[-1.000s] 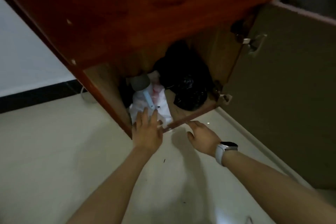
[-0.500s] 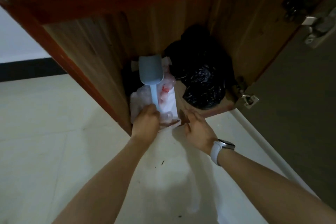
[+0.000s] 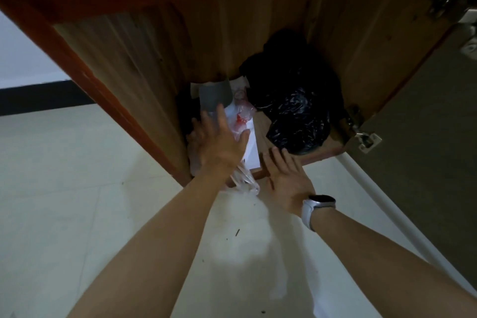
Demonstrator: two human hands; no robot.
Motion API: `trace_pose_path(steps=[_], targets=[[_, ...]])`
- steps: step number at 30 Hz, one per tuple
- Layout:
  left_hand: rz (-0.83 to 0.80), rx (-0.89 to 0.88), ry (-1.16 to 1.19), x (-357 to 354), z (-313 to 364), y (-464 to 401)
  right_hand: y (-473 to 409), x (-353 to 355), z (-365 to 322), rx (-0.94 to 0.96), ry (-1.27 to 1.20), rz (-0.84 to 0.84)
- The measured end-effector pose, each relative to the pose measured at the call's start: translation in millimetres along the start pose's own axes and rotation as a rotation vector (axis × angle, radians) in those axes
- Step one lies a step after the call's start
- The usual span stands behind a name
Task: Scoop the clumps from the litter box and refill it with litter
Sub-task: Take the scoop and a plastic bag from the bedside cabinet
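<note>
Seemingly, the grey scoop point(image 3: 214, 97) touches the left hand's point(image 3: 219, 148) fingers point(image 3: 222, 116).

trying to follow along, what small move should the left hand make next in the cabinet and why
Probably curl the left hand around the scoop and draw it out. The fingers lie straight over the scoop's handle and the white bag, with no grip yet, and the grey bowl stands clear above the fingertips. The right hand rests flat on the cabinet's edge.
</note>
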State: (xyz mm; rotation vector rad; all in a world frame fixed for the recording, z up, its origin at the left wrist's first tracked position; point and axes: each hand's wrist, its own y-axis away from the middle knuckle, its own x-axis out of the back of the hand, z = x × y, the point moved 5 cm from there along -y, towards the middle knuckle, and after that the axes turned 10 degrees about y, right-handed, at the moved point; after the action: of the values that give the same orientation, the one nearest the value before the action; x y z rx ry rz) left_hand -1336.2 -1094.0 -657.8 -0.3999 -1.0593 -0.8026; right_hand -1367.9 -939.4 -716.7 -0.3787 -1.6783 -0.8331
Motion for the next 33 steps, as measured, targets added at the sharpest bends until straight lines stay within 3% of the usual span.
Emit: trace_pose_path(steps=[3, 9, 16, 20, 23, 26, 29, 33], targets=[[-0.073, 0.021, -0.128, -28, -10, -6, 4, -11, 6, 0.028, 0.060, -0.047], [0.024, -0.151, -0.189, -45, -19, -1, 3, -19, 11, 0.067, 0.043, -0.076], [0.042, -0.279, -0.045, -15, 0, 55, 13, 0, 15, 0.034, -0.085, -0.201], [-0.080, -0.217, 0.075, 3, 5, 88, 55, 20, 19, -0.032, -0.110, -0.166], [-0.052, -0.205, 0.139, 24, 20, 115, 95, 52, 25, -0.066, -0.176, -0.087], [-0.126, -0.229, 0.223, 47, 45, 143, 147, 95, 33, -0.075, -0.201, 0.053], [-0.155, -0.364, 0.333, 73, 79, 168, 202, 146, 51, -0.148, -0.149, 0.297], [-0.195, -0.504, 0.295, 101, 124, 187, 274, 218, 80, -0.263, 0.026, 0.549]])
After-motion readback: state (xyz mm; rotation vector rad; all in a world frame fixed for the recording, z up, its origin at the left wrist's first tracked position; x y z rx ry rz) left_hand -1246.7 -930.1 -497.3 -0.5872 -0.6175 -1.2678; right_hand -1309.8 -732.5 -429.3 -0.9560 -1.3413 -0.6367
